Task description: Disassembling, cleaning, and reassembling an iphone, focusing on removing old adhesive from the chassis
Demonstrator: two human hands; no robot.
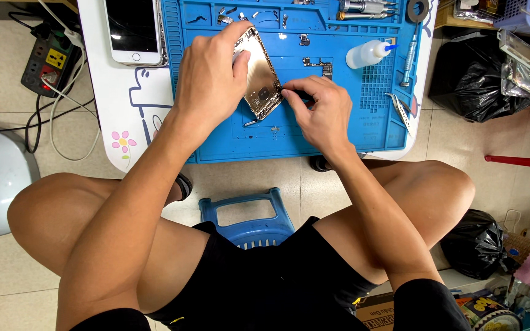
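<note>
The left hand (211,72) clamps the gold metal phone housing (261,79) flat on the blue silicone work mat (338,132), steadying it while the right hand (321,113) pinches at its lower edge.

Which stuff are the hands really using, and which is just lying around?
In use:
left hand holding the phone shell
right hand pinching at its edge
blue mat

Lying about:
white phone
squeeze bottle
tweezers
black bags

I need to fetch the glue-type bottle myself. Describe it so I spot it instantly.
Find the blue work mat on the white table. Right of the person's right hand, the small squeeze bottle lies on its side. It alone is translucent white with a blue tip; its neighbours are metal tools.
</note>
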